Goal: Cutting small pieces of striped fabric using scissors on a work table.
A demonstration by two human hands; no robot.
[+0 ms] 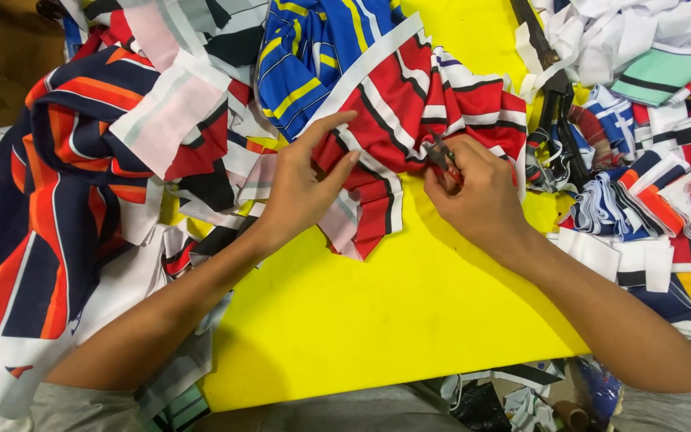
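Observation:
A red knit piece with white and black stripes (pixel 409 104) lies bunched on the yellow table (pixel 377 312). My left hand (pixel 301 188) pinches its left fold between thumb and fingers. My right hand (pixel 477 192) grips a small red-handled thread snipper (pixel 444 158), whose dark blades touch the red fabric's right edge.
A navy, orange and white striped garment (pixel 49 184) is heaped at the left. A blue piece with yellow stripes (pixel 313 56) lies at the back. Stacked striped collar strips (pixel 657 208) fill the right side. Large dark shears (pixel 553 88) rest at the back right.

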